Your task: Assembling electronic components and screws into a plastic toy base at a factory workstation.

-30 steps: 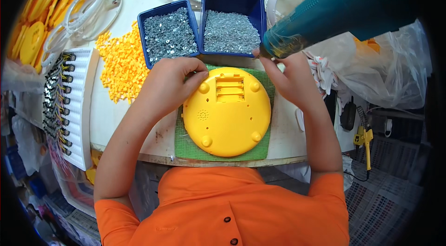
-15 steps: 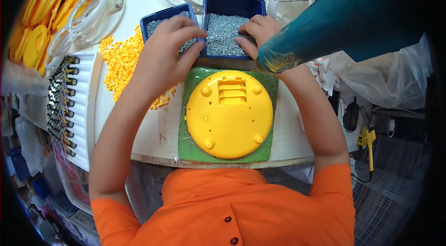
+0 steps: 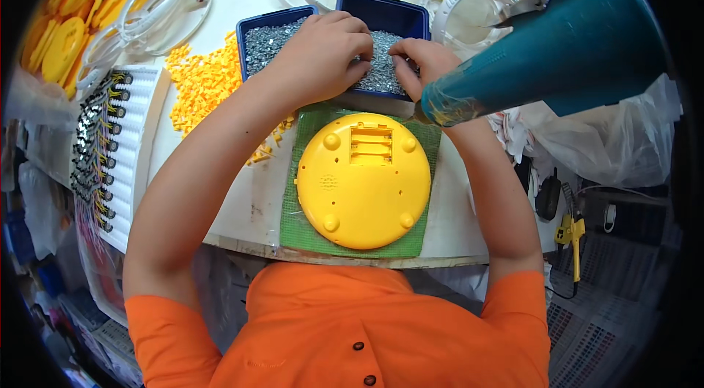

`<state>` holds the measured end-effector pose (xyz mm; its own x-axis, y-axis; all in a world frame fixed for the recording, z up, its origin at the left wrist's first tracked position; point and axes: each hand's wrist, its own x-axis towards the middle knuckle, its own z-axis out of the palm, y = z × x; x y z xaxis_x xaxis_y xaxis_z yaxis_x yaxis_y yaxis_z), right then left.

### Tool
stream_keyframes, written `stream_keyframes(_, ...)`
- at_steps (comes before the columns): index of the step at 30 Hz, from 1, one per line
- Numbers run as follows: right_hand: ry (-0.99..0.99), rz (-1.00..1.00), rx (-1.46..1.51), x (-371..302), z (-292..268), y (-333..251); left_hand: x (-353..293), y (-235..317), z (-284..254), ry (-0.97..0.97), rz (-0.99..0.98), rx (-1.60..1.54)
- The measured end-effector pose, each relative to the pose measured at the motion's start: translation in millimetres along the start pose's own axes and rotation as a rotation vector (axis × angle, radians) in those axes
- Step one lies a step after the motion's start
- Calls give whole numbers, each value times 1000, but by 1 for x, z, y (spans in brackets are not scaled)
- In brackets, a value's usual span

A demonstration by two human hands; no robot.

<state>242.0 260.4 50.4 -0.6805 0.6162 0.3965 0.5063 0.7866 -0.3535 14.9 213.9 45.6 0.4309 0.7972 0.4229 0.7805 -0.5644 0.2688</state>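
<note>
Both my hands are at two dark blue bins of small silver metal pieces that look like screws. My left hand [image 3: 328,50] reaches across to the larger right bin [image 3: 389,5], its fingers curled and bunched together over the left part of the screws [image 3: 383,65]. At the same bin's right side, my right hand [image 3: 429,64] has thumb and forefinger pinched close. What either hand holds is too small or hidden to name. The smaller left bin [image 3: 248,22] stands beside it. Nearer me, a round yellow plastic housing [image 3: 363,201] with an open battery compartment lies on a green mat [image 3: 292,223].
A teal tapered tool [image 3: 543,50] hangs over my right wrist. Small yellow parts [image 3: 202,91] are heaped left of the bins. White rings [image 3: 469,3] lie at the back, yellow discs [image 3: 62,47] far left, wired parts on a white tray [image 3: 136,131], a yellow-handled tool [image 3: 576,238] right.
My left hand has moved right, from above the left bin to the larger bin, and its fingers have curled in. My right hand's thumb and forefinger have drawn together. The view has shifted slightly.
</note>
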Motion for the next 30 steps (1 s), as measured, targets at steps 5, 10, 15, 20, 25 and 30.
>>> stream_keyframes(5, 111, -38, 19, -12, 1, 8, 5, 4, -1, 81, -44, -64)
stream_keyframes(10, -41, 372, 193, -34, -28, -19, -22, 37, -25, 107, -251, -276)
stream_keyframes(15, 142, 284, 302, -36, -16, -14, -70, 59, -37, 168, -560, -541)
stream_keyframes(20, 17, 314, 176, -9, 7, 17, -102, 66, -33, 256, -707, -636)
stream_keyframes(25, 84, 244, 151, -19, -9, 5, -134, 92, -40, 184, -715, -589)
stream_keyframes(30, 73, 636, 338, -62, -49, -56, -149, 107, -31, 204, -631, -450)
